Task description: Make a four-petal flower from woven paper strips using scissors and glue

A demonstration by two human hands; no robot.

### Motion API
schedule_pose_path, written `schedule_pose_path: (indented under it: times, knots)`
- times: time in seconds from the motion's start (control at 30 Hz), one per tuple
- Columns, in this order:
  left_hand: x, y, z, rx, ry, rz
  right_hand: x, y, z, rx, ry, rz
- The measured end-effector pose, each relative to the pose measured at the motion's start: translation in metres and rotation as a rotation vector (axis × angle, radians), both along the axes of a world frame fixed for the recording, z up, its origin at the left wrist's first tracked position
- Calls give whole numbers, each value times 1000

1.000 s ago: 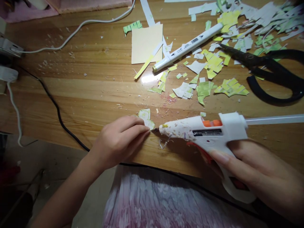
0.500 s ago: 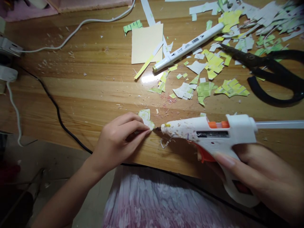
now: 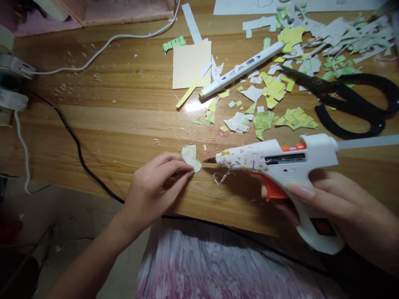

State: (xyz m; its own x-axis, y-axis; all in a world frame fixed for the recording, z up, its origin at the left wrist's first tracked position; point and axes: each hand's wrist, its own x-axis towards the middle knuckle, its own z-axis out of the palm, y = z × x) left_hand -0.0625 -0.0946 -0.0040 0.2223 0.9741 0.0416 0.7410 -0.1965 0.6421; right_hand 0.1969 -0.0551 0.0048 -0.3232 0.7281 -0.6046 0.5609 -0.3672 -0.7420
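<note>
Holding the white hot glue gun (image 3: 280, 164) by its handle, the right hand (image 3: 343, 199) has its fingers wrapped closely around the grip, with one fingertip at the orange trigger (image 3: 274, 187). The trigger stands further out than one second ago, when it was pressed in. The dark nozzle (image 3: 210, 160) was then at the edge of the small white paper cut-out with green outline (image 3: 188, 154); now it points to this edge from just beside it, with a small gap between. A thin string of glue (image 3: 222, 177) hangs below the nozzle. The cut-out lies on the wooden table (image 3: 102, 137), in front of the left hand (image 3: 156, 182), whose thumb and index fingertip are together, pinching its lower edge. Beyond the gun, the white marker (image 3: 241, 71) and the black-handled scissors (image 3: 332, 87) lie among coloured paper scraps (image 3: 274, 89).
</note>
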Motion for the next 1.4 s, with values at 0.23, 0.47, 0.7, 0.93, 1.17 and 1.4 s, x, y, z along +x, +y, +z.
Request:
schedule_pose_path:
  times: [0.23, 0.47, 0.7, 0.93, 1.17, 1.4]
  knots:
    - [3, 2, 5, -22, 51, -30, 2, 3, -2, -53, 80, 87]
    - [5, 4, 6, -86, -11, 57, 4, 2, -3, -84, 84, 96]
    - [10, 6, 6, -139, -24, 108, -1, 1, 5, -117, 7, 8]
    - [11, 4, 7, -131, -41, 125, 2, 2, -5, -119, 105, -2]
    - [-1, -5, -6, 84, 95, -83, 2, 1, -1, -209, 79, -118]
    - [-5, -7, -10, 156, 200, -215, -3, 2, 9, -225, 89, -119]
